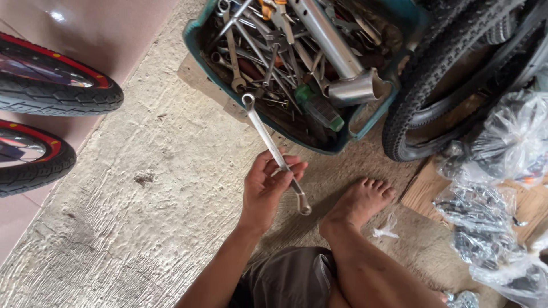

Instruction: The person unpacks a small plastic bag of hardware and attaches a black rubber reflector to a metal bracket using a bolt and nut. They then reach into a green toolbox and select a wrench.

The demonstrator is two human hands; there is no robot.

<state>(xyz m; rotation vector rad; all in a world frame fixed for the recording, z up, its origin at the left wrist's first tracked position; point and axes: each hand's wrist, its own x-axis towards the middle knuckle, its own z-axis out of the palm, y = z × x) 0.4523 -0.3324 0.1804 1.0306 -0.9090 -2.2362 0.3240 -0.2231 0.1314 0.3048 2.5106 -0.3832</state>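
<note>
Tyres came first at the far left: two black rubber motorcycle wheels with red rim trim (51, 94), standing on the pinkish tiled floor (108, 28) beside the rough grey concrete slab (137, 194).

Toward the middle, your one visible hand (267, 185) was closed around a long silver double-ended ring spanner (274, 153). From the forearm's entry at lower left I took it for your left hand, though that is a judgement. Fingers were curled across the shaft in a narrow grip, thumb on the near side. The spanner's long axis ran diagonally: upper ring end up and to the left, just at the lip of the teal plastic tool tray (197, 40), lower ring end poking out below the fingers, down and to the right, toward your bare foot (359, 202). Most of the shaft lay above the hand, pointing at the tray.

The tray sat directly beyond the hand, crammed with loose steel wrenches, a green-handled tool (319, 108) and a shiny metal tube (337, 48).

Your other hand was not in view.

Right of the tray leaned a knobbly black bicycle tyre (422, 85); further right, clear plastic bags of parts (502, 171) lay on cardboard.
</note>
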